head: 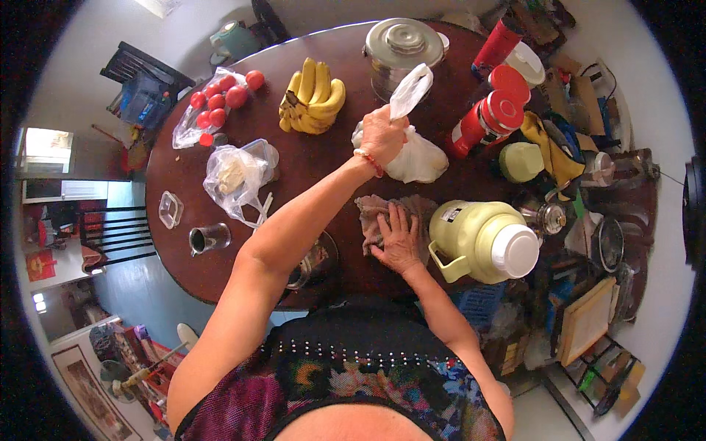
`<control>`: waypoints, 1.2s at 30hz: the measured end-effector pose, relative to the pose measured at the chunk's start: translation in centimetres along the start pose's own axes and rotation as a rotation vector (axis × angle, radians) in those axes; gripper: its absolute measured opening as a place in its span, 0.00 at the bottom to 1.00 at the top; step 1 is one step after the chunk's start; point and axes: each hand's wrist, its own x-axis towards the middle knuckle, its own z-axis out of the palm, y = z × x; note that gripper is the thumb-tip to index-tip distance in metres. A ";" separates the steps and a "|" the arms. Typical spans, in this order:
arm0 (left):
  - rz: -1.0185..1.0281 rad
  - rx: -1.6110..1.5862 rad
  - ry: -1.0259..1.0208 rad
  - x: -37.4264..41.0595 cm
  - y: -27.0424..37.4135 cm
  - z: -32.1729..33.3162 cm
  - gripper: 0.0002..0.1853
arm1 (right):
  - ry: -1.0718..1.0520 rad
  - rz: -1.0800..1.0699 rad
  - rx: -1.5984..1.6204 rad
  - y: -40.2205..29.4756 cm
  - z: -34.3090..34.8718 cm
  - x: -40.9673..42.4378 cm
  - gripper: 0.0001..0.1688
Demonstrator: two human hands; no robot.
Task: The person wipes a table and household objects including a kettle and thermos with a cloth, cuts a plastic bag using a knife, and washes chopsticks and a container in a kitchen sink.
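My left hand (383,132) grips the gathered top of a white plastic bag (420,160), whose handles stick up above the fist. The bag's contents are hidden; its full lower part sits on or just over the dark round table (342,149). My right hand (397,240) lies flat with spread fingers on a crumpled brownish-pink cloth (375,215). Just right of the cloth is a pale green vacuum jug (474,237) with a white cap, apparently lying on its side or leaning. A lidded steel pot (404,47) is beyond the bag.
Bananas (313,99), red tomato-like fruit (226,98) on plastic, and a clear bag with pale food (234,176) are at the left. Nearer are a metal cup (209,238) and a small clear container (171,209). Red flasks (488,118) and a green lidded container (521,162) stand right.
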 end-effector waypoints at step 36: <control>-0.501 -0.168 -0.155 -32.5 -10.9 -23.6 0.32 | -0.132 -0.531 -0.066 -6.1 5.2 10.7 0.33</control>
